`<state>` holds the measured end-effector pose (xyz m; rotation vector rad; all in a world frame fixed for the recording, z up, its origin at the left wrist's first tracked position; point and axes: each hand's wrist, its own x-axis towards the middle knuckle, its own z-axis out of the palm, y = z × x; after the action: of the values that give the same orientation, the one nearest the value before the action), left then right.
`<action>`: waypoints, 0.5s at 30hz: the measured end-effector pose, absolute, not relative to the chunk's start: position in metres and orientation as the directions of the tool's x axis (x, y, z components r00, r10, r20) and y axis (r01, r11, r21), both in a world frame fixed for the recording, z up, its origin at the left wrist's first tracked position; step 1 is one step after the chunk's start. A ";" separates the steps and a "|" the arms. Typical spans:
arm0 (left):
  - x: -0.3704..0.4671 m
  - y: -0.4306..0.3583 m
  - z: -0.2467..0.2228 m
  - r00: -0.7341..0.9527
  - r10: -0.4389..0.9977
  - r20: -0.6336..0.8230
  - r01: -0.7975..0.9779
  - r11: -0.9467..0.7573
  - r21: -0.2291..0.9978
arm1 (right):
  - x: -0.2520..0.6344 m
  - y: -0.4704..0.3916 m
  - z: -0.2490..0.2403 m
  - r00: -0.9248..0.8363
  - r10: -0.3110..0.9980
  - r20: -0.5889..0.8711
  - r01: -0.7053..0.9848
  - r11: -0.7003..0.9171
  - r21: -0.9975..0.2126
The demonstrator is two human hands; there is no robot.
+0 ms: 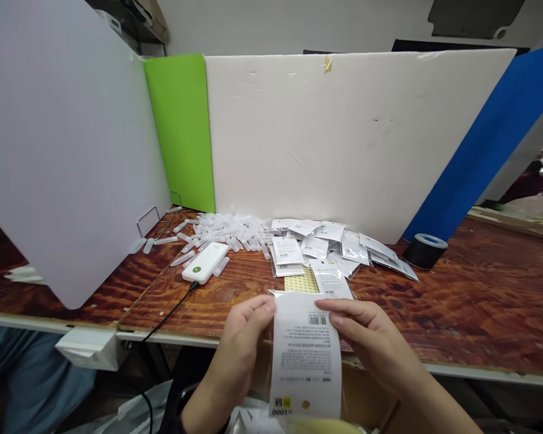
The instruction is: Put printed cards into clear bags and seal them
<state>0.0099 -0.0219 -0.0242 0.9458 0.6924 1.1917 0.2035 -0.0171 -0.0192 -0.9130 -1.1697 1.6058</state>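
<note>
Low in the middle of the frame, a white packet (306, 355) pinched by its top corners between left hand (239, 349) and right hand (371, 340), hanging flat with label facing up for reading, near the bench (457, 313) edge.

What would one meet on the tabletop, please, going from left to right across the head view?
White power bank → heap of clear tubes → pile of white packets → black tape roll.
</note>
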 end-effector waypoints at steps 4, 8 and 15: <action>0.010 -0.022 -0.025 0.214 0.976 0.038 -0.318 0.033 0.948 | 0.197 -0.022 -0.023 -0.233 0.972 0.007 -0.096 -0.016 -0.995; 0.010 -0.024 -0.025 0.228 0.972 0.049 -0.450 0.061 0.891 | 0.195 -0.021 -0.029 -0.236 0.972 0.010 -0.047 -0.001 -0.999; 0.001 -0.029 -0.027 0.294 0.956 -0.027 -0.651 0.220 0.726 | 0.199 -0.021 -0.020 -0.269 0.955 -0.123 -0.030 -0.136 -0.990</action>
<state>0.0012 -0.0286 -0.0270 0.6812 0.5367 1.1871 0.1991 -0.0212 -0.0204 -1.1299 -1.3031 1.5292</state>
